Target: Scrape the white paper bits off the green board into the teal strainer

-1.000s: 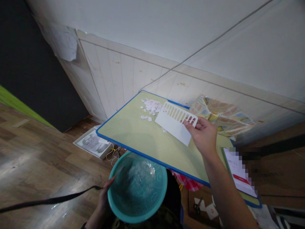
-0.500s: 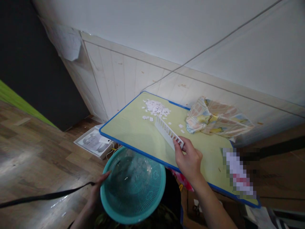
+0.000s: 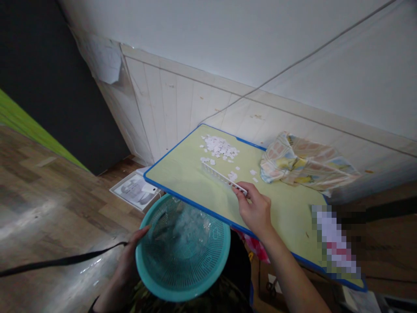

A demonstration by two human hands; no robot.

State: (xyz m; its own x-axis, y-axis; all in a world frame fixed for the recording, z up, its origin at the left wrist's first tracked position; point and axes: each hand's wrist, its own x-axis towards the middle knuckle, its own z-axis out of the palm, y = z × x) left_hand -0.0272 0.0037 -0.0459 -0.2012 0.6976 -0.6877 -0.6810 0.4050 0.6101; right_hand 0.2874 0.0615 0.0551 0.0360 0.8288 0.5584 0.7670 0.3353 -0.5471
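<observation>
My right hand (image 3: 256, 208) grips one end of a white slotted plastic scraper (image 3: 221, 177), which stands on edge on the yellow-green table (image 3: 182, 174) with a blue rim. White paper scraps (image 3: 220, 147) lie heaped beyond the scraper near the table's far corner, and a few touch its far side. My left hand (image 3: 130, 254) holds the rim of a teal mesh basket (image 3: 184, 252) below the table's near edge. The basket holds white scraps.
A crumpled patterned cloth (image 3: 306, 163) lies at the table's back right against the white panelled wall. A blurred-out sheet (image 3: 337, 245) rests at the right end. A framed picture (image 3: 133, 189) lies on the wooden floor by the wall. A dark strap (image 3: 58, 261) crosses the lower left.
The scraper, held up flat above the table a second ago, has come down on its edge just short of the scraps. The basket shifted slightly under the table's edge.
</observation>
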